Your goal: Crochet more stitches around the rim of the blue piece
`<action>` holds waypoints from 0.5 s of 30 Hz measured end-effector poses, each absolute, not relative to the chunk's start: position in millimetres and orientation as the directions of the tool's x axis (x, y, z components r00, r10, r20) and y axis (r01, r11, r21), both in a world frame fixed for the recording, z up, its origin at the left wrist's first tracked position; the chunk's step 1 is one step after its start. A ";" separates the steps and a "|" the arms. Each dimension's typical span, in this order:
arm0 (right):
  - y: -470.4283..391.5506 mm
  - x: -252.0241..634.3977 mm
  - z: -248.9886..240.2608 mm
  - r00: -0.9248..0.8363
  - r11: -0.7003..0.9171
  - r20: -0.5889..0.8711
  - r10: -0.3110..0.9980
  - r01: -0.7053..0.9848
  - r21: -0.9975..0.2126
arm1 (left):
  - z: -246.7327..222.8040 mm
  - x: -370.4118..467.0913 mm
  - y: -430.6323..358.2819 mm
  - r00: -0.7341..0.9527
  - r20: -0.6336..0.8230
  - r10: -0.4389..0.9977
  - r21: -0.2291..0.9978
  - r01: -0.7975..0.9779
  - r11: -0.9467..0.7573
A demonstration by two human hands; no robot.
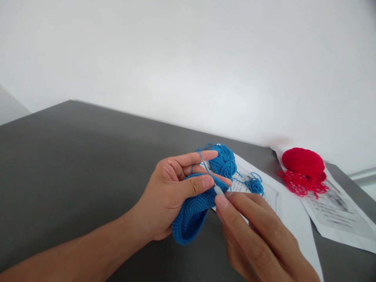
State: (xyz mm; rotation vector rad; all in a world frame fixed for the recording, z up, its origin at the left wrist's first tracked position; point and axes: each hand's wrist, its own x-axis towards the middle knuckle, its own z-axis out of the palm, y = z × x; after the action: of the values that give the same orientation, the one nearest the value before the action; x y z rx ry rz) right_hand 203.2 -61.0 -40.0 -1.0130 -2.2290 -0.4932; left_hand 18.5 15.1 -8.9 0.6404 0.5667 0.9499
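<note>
A blue crocheted piece [190, 219], curved with a hollow side facing down, is pinched between the thumb and fingers of my left hand [176, 184]. Blue working yarn [205, 164] loops over my raised left index finger and runs down to the stitches. My right hand [258, 235] grips a light grey crochet hook [218, 190] between thumb and index finger. The hook's end meets the upper edge of the piece near my left thumb tip; its very tip is hidden among the yarn.
Beyond my hands a ball of blue yarn [225, 161] rests on a printed sheet [293, 223], with a small blue tangle [255, 184] beside it. Farther right, a red yarn ball [304, 161] and loose red strands [302, 183] lie on another printed sheet [349, 231]. The dark table [88, 164] meets a white wall.
</note>
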 end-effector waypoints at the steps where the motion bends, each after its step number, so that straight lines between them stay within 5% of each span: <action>1: -62.2 205.6 -35.0 -0.513 0.643 0.665 0.543 0.763 0.064 | -8.5 16.8 15.8 0.488 -0.143 0.861 0.712 -0.553 0.432; 15: -47.1 225.8 -19.4 -0.543 0.707 0.687 0.483 0.705 0.060 | -5.3 10.5 22.6 0.296 -0.081 0.952 0.931 -0.319 0.178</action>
State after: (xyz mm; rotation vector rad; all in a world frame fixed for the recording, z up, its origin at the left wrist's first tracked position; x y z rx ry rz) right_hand 225.8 -47.1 -19.4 -0.9001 -2.2529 -0.4376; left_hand 10.5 22.6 -5.3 0.9811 0.8154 1.0558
